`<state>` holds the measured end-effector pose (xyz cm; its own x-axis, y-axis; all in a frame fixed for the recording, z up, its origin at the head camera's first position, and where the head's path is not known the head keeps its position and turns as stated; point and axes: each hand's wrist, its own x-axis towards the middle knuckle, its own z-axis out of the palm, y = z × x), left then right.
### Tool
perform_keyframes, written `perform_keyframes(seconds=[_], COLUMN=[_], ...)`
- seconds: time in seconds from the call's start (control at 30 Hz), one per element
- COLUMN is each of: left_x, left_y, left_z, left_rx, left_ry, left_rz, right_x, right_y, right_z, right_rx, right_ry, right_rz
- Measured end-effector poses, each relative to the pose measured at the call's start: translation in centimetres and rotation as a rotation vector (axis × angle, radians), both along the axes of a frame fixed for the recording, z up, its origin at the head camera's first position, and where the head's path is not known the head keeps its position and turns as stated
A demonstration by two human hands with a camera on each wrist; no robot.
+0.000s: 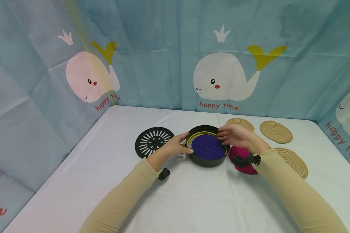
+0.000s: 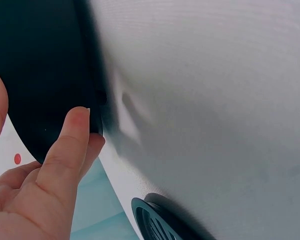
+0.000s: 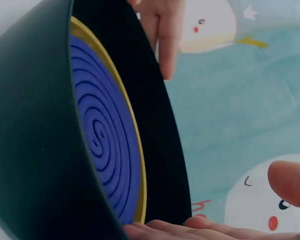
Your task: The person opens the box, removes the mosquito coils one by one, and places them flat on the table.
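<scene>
A round black container [image 1: 208,162] holds a purple-blue spiral coaster [image 1: 207,147] on top. A yellow rim [image 1: 200,133] shows beneath the coaster. At the container's left side my left hand [image 1: 172,145] grips the wall, thumb by the near rim and fingers along the outside. The left wrist view shows these fingers low on the dark wall [image 2: 40,75]. My right hand [image 1: 236,136] reaches over the opposite rim, fingers extended against it and thumb held away. In the right wrist view, its fingertips touch the rim near the purple-blue coaster [image 3: 102,135].
A black slotted disc [image 1: 151,139] lies left of the container. To the right are a magenta spiral coaster [image 1: 237,153], partly behind my right wrist, and tan coasters [image 1: 276,132], [image 1: 293,161], [image 1: 240,123]. Behind the white table [image 1: 192,200] hangs a blue whale-print curtain [image 1: 163,74].
</scene>
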<state>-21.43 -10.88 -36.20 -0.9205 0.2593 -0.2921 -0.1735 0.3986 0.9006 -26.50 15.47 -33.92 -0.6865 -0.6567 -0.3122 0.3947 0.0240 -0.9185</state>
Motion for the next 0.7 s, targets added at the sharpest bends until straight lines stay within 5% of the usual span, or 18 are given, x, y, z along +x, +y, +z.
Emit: perform_keyframes(seconds=[0.7], left_x=[0.0], left_y=[0.1], left_z=[0.0], left_rx=[0.010], left_ry=[0.002], left_rz=[0.003], right_x=[-0.6], right_y=[-1.2], right_z=[0.0], right_rx=[0.126], right_ry=[0.066], right_rz=[-0.017])
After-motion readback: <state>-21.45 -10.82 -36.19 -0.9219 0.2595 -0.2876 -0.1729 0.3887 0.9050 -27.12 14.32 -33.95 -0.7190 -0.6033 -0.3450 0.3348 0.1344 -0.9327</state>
